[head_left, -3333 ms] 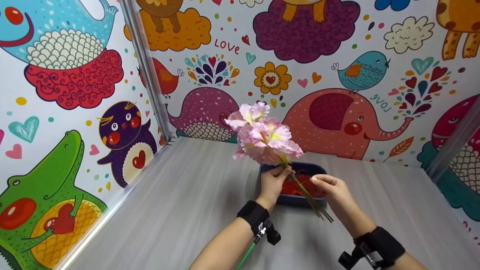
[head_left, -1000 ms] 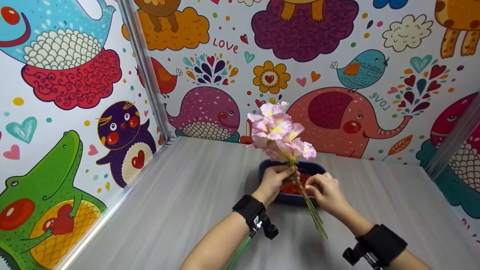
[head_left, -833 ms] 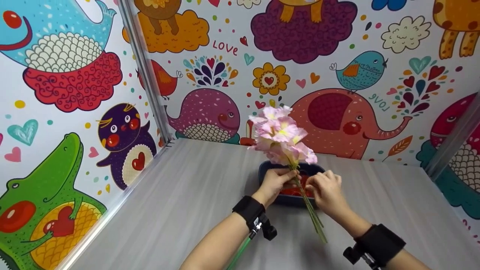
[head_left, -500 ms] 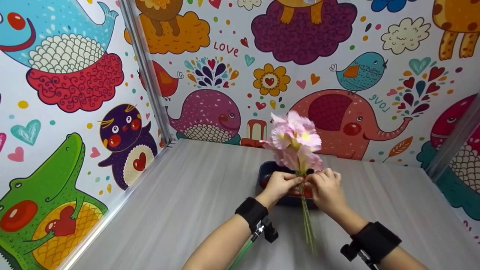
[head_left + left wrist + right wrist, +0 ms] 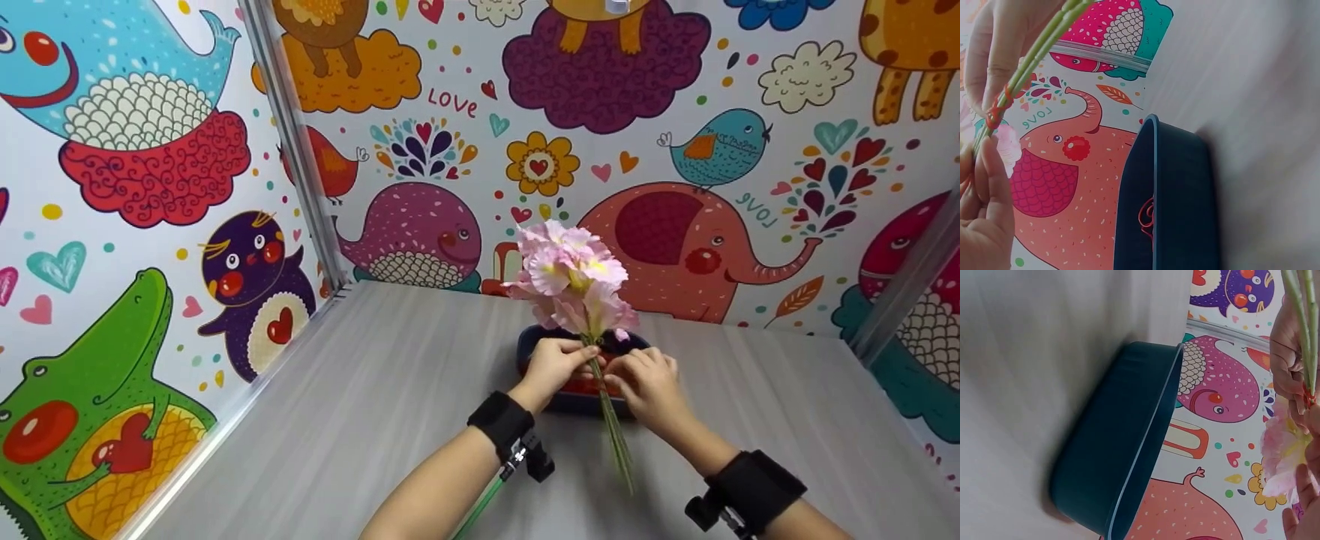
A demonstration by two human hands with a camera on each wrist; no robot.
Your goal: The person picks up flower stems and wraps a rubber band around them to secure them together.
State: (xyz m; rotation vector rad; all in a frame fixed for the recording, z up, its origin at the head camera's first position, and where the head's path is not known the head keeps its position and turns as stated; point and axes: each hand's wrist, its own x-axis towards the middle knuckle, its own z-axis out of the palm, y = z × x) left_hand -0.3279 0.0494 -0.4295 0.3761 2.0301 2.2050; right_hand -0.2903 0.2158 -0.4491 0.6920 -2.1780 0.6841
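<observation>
Pink artificial flowers [image 5: 574, 274] with yellow centres stand nearly upright, their green stems [image 5: 616, 442] bunched and pointing down toward me. My left hand [image 5: 553, 367] pinches the stems just under the blooms. A thin red rubber band [image 5: 997, 112] is wound around the stems, seen close up in the left wrist view. With curled fingers, my right hand [image 5: 651, 381] pinches at the band on the right side of the stems. Its exact grip is partly hidden. Behind and below both hands sits a dark blue basin [image 5: 581, 405] with red bands [image 5: 1148, 216] inside.
The grey wood-grain tabletop [image 5: 360, 420] surrounds the basin. Printed cartoon panels [image 5: 405, 225] close off the back and sides, joined by a metal corner strip [image 5: 296, 150]. Black wrist straps with cameras sit on both forearms, and a green cable [image 5: 480, 506] trails from the left one.
Earlier the blooms leaned left and my right hand was apart from the stems. Since then the bunch has come more upright and my right fingers have closed in at the stems.
</observation>
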